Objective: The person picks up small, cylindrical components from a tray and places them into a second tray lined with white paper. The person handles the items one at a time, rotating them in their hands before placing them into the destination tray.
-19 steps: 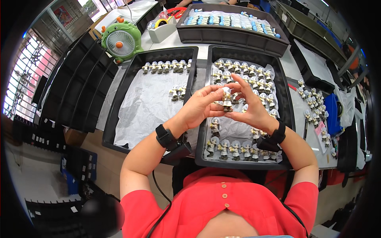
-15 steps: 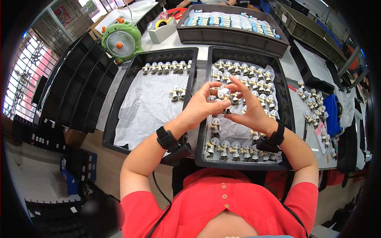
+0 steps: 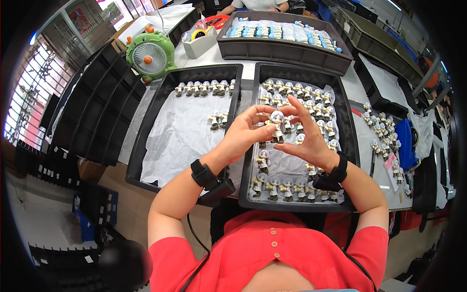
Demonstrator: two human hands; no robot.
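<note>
My left hand pinches a small figurine between thumb and fingers. The figurine has pale grey hair, a white outfit and dark boots, and it stands upright with its front showing. Curved around its other side is my right hand, thumb close by the boots and index finger raised apart; whether the thumb touches cannot be made out. Below both hands lies a black tray lined with white paper and holding rows of like figurines. To its left, a second black tray has fewer figurines along its back and right side.
A pile of figurines lies right of the trays, beside a blue tape dispenser. Behind stand a grey bin of blue-and-white pieces, a green fan and a white tape holder. Across the bench sits another person.
The figurine has tipped more upright, so its face and front now show instead of mainly its hair. Both hands stay in nearly the same place. The view has shifted slightly.
</note>
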